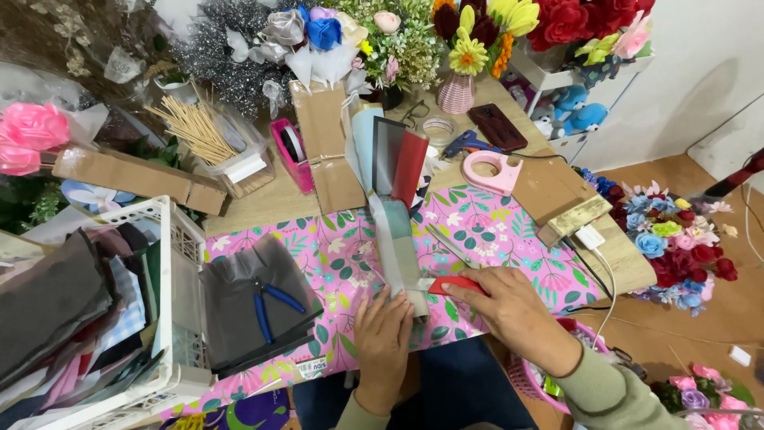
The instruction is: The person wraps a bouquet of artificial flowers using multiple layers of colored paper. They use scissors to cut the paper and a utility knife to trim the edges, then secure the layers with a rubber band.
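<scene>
Two hands work a long strip of grey-green paper on a pink floral table cover.

The left hand point(383, 333) lies flat, fingers spread, pressing the paper strip's point(398, 243) near end; its wrist is cut off by the lower edge. The right hand point(509, 306) is closed round a red-handled tool point(455, 285), whose blade is hard to make out under the paper. The matte, creased strip runs away across the glossy table cover point(485, 227) toward stacked red and grey sheets point(398, 155). Blue-handled pliers point(270, 306) rest on dark paper point(251, 299) beside a white plastic crate point(171, 231).
</scene>
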